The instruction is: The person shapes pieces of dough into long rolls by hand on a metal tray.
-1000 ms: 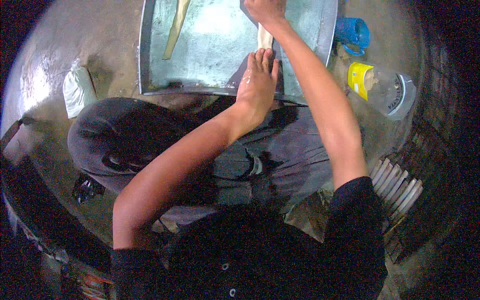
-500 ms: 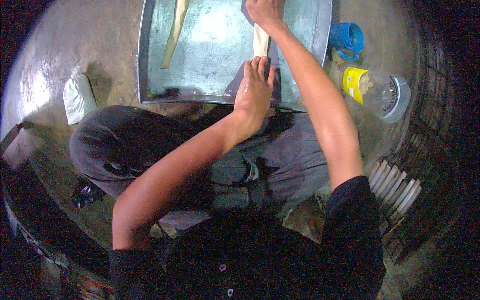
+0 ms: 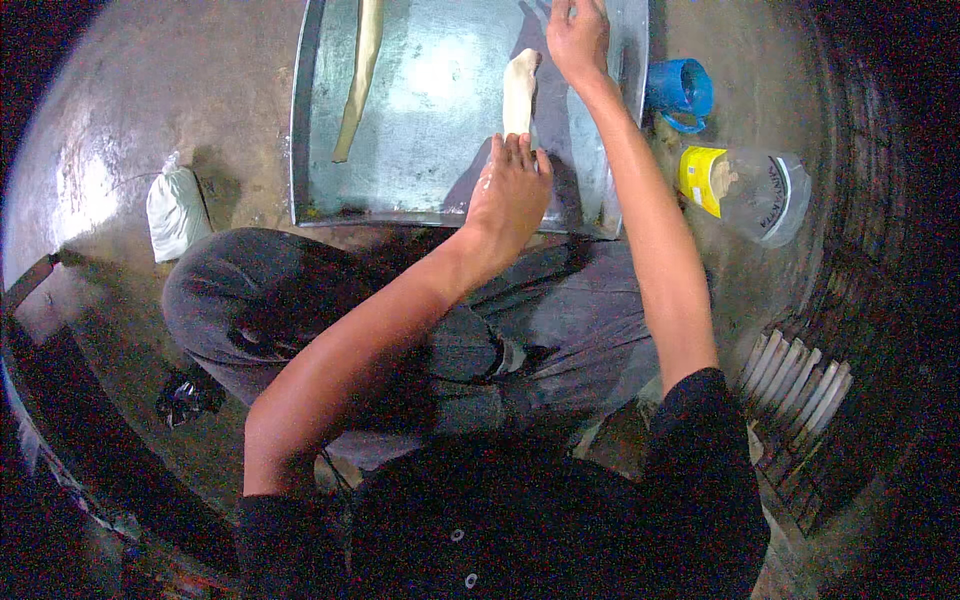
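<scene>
Dough point(image 3: 519, 92) lies as a pale roll on a metal tray point(image 3: 420, 180) set on the floor in front of the seated person's knees. Its near end sits under the fingertips of the left hand point(image 3: 510, 195), which is spread flat, palm down, pressing on the roll and the tray rather than closing round anything. The right hand point(image 3: 577, 38) reaches further out to the tray's far part, just beside the roll's far end, fingers loosely open and resting on the metal; whether it touches the dough cannot be told. A second, longer dough strip point(image 3: 360, 75) lies well apart on the tray's left side, running slantwise toward the near rim. Off the tray to the right stands a blue cup point(image 3: 680, 92), and nearer the person a clear plastic jar point(image 3: 750, 190) with a yellow label lies on its side. To the left of the tray, a small white bag point(image 3: 176, 212) rests on the floor. The person's trousers point(image 3: 330, 300) are grey.
</scene>
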Demonstrator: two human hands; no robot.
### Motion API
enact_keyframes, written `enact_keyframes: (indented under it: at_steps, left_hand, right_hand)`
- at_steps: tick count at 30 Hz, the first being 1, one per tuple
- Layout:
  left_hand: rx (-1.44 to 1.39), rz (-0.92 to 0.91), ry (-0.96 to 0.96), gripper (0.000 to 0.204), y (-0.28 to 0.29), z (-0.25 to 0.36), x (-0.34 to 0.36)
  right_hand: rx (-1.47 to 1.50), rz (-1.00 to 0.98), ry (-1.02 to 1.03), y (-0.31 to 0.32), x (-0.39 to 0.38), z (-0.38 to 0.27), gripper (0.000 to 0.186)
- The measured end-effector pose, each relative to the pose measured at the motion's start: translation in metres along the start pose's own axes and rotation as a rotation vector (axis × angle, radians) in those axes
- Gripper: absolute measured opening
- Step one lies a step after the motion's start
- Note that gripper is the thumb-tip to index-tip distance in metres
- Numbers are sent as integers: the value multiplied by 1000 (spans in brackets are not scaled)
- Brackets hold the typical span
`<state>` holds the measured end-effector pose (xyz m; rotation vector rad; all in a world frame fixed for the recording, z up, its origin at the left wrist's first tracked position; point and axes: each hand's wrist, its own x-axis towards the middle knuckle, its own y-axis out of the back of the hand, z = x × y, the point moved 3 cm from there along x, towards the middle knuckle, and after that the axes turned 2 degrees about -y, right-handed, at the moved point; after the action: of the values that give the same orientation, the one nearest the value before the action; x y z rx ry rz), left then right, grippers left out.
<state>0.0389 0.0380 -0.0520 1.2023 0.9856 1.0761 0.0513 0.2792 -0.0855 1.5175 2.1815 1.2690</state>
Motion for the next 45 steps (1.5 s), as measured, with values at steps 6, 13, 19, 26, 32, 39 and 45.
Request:
enact_keyframes:
  at_steps: [6, 13, 19, 26, 32, 39, 45]
  left_hand:
    - [-199, -61, 72, 23, 19, -29, 14]
    - [-99, -13, 104, 54, 16, -37, 13]
    - [-194, 5, 164, 50, 10, -49, 17]
    - [-217, 167, 244, 54, -12, -96, 44]
    - [-146, 150, -7, 64, -27, -96, 65]
    - [129, 85, -73, 56, -18, -82, 67]
    - [161, 42, 10, 59, -24, -82, 58]
  right_hand:
    - [-260, -242, 93, 19, -60, -16, 26]
    - [-228, -198, 43, 23, -73, -30, 22]
    - [-409, -211, 167, 20, -93, -32, 38]
    - [-443, -297, 251, 28, -105, -29, 45]
    - [-303, -197, 110, 44, -100, -23, 58]
    - [-340, -255, 123, 28, -121, -19, 60]
    - [-514, -364, 183, 30, -117, -26, 68]
